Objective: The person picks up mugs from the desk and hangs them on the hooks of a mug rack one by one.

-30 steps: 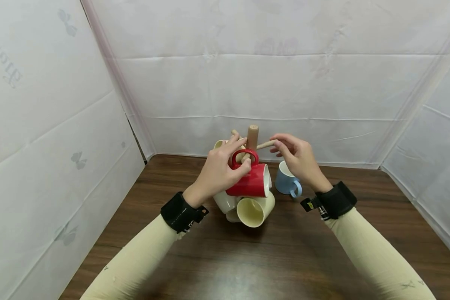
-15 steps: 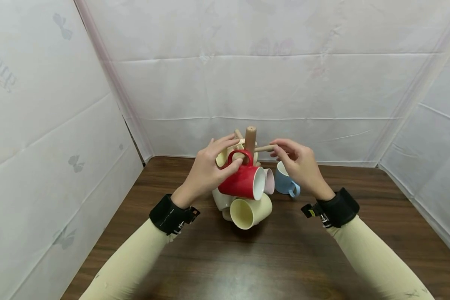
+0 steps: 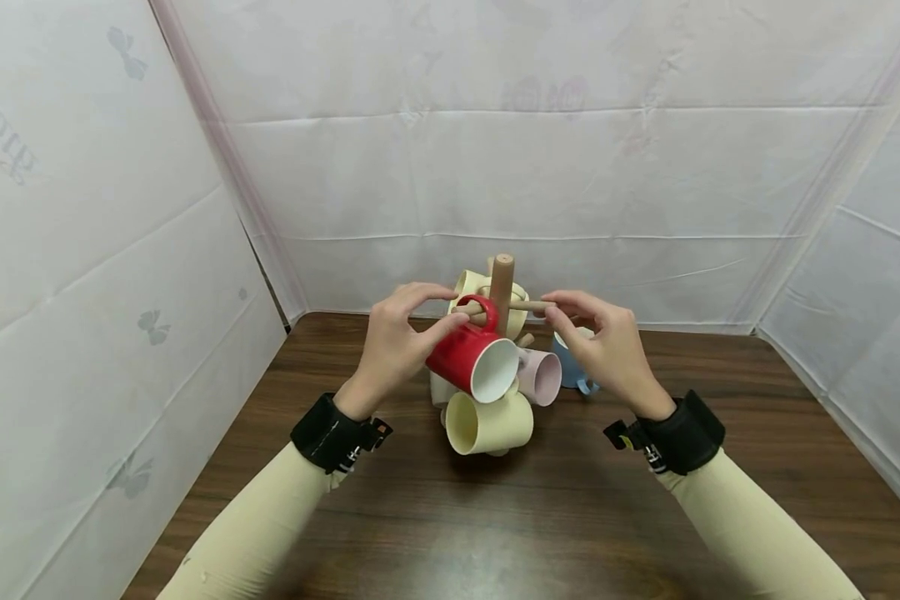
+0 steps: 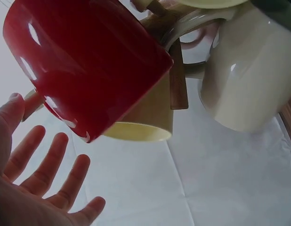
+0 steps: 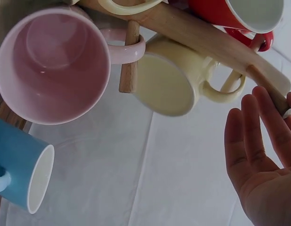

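Note:
A wooden mug tree stands on the table, hung with mugs. My right hand pinches the end of its upper right peg between thumb and forefinger; the other fingers are loosely extended. On the left side, my left hand has its thumb against the tip of the peg bearing the red mug, fingers spread and straight. Below the red mug hangs a cream mug, beside a pink mug. Another pale yellow mug hangs at the back. An off-white mug shows in the left wrist view.
A blue mug stands on the dark wooden table just right of the tree, partly behind my right hand. White sheeting walls in the table at the back and both sides.
The mug tree has turned: the red mug and lower cream mug have swung left, and the pink mug has come out on the right. My left hand has drawn back leftward, its fingers opening.

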`<state>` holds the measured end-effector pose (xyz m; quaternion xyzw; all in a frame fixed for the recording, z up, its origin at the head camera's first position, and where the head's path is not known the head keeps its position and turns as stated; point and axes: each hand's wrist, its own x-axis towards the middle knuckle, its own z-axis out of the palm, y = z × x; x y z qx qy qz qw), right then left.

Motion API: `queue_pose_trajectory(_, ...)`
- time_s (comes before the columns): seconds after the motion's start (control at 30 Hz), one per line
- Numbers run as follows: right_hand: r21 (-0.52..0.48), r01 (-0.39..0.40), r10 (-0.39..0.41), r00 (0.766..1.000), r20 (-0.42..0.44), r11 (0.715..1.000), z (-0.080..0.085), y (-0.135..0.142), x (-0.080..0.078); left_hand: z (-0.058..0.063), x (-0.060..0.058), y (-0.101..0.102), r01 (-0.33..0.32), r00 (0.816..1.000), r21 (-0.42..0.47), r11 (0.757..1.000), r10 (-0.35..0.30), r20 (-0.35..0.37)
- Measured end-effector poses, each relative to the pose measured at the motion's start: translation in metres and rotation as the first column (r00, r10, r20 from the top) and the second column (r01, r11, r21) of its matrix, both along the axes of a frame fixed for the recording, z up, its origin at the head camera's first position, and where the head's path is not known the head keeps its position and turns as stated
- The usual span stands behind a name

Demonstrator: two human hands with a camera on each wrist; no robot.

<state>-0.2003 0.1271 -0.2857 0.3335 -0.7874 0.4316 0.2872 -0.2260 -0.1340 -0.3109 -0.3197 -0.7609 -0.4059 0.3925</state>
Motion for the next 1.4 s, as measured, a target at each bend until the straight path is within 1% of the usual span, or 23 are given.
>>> queue_pose_trajectory(0.17, -0.007, -0.006, 0.006, 1.000, -0.015, 1.000, 0.000, -0.002, 0.006, -0.001, -0.002, -0.002, -0.028, 0.999, 0.016, 0.999, 0.028, 0.019)
queue_pose_trajectory(0.3, -0.019, -0.018, 0.018, 1.000, -0.021, 1.000, 0.001, -0.003, 0.011, 0.002, -0.001, -0.001, -0.048, 0.998, 0.042, 0.998, 0.046, 0.043)
queue_pose_trajectory(0.47, -0.023, -0.032, 0.030, 0.998, -0.051, 0.999, 0.001, -0.004, 0.015, 0.013, 0.007, 0.004, -0.048, 0.998, 0.076, 0.996, 0.044, 0.054)
queue_pose_trajectory(0.6, -0.027, -0.061, 0.059, 0.996, -0.072, 0.998, 0.002, -0.007, 0.020, 0.023, 0.015, 0.006, -0.037, 0.997, 0.094, 0.995, 0.030, 0.072)
queue_pose_trajectory(0.7, -0.031, -0.094, 0.092, 0.993, -0.070, 0.995, 0.003, -0.011, 0.023, 0.026, 0.017, 0.006, -0.043, 0.996, 0.104, 0.994, 0.035, 0.084)
queue_pose_trajectory(0.83, -0.043, -0.117, 0.113, 0.991, -0.071, 0.992, 0.001, -0.017, 0.027, 0.025, 0.015, 0.005, -0.056, 0.996, 0.100, 0.993, 0.049, 0.079)
queue_pose_trajectory(0.97, -0.061, -0.107, 0.100, 0.989, -0.108, 0.992, -0.001, -0.022, 0.030, 0.022, 0.011, 0.004, -0.047, 0.996, 0.090, 0.995, 0.039, 0.082)
queue_pose_trajectory(1.03, -0.067, -0.104, 0.095, 0.987, -0.127, 0.992, -0.001, -0.025, 0.031, 0.019, 0.006, 0.004, -0.040, 0.995, 0.092, 0.995, 0.031, 0.090)
queue_pose_trajectory(1.17, -0.085, -0.105, 0.093, 0.986, -0.135, 0.991, 0.000, -0.030, 0.034, 0.009, -0.013, -0.001, -0.031, 0.993, 0.082, 0.996, 0.021, 0.112)
queue_pose_trajectory(1.27, -0.105, -0.101, 0.087, 0.988, -0.130, 0.989, 0.000, -0.034, 0.037, 0.015, -0.010, 0.000, -0.018, 0.989, 0.066, 0.998, 0.008, 0.145)
queue_pose_trajectory(1.4, -0.132, -0.096, 0.081, 0.990, -0.115, 0.987, -0.001, -0.040, 0.042, 0.028, 0.003, 0.001, 0.027, 0.978, 0.059, 0.998, -0.038, 0.203)
